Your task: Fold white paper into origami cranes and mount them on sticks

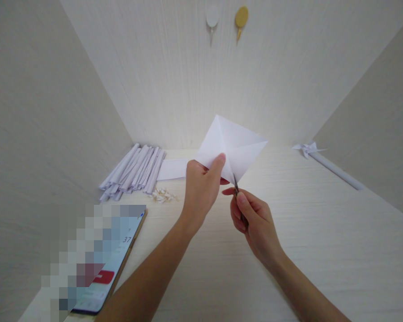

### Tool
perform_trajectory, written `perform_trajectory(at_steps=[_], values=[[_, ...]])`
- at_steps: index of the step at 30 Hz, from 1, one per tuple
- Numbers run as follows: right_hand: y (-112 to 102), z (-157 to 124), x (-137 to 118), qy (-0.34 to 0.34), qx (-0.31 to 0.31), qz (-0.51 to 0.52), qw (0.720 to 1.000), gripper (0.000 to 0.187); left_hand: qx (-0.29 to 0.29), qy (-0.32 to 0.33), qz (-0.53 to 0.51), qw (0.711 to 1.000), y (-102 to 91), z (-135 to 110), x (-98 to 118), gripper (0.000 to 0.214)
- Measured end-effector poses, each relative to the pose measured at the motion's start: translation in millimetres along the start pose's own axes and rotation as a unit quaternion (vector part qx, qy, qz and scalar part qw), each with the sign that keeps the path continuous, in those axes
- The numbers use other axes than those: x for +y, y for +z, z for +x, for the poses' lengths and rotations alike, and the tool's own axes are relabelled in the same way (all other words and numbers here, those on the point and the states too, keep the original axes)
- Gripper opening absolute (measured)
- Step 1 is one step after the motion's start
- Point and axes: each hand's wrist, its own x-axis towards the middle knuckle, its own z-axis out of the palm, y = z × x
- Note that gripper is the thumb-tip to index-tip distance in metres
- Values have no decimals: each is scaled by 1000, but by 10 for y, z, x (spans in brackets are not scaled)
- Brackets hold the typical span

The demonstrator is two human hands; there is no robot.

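Observation:
A square sheet of white paper with crossing diagonal creases is held up in front of me, turned like a diamond. My left hand pinches its lower left side, thumb on top and fingers beneath. In my right hand is a small pair of scissors, the fingers closed around the handles. The dark blades point upward and meet the paper at its bottom corner, close to the crease there. My left fingertips are just left of the blades.
Several rolled white paper sticks are piled at the left, beside flat white paper and a small heap of pins. A phone stands front left. A paper pinwheel on a stick lies right. Two hooks are on the back wall.

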Motion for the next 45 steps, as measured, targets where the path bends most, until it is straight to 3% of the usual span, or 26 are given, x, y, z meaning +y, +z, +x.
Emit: perform_trajectory(at_steps=[45], values=[[-11, 18, 30, -28, 1, 2, 1000, 23, -14, 11, 10, 1000, -18, 11, -28, 29]])
